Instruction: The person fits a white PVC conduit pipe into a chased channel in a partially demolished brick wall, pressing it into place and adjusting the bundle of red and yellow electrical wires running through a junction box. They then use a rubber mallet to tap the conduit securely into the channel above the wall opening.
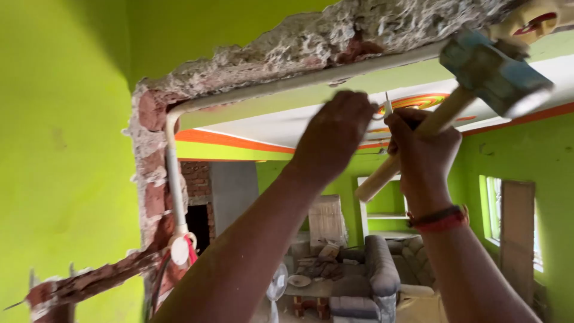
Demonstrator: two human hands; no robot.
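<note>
Overhead, the right hand (pixel 421 149) has a closed grip on the wooden handle of a hammer (pixel 493 72), while the left hand (pixel 335 134) pinches a thin chisel (pixel 387 104) just under the broken wall edge (pixel 311 45).

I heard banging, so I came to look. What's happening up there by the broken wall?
A person is reaching up to the broken edge of a wall opening. The right hand grips a wooden-handled hammer, its blue head raised near the top. The left hand holds a thin metal tool just under a white pipe that runs along the broken edge. Bricks show where the plaster is gone.
</note>
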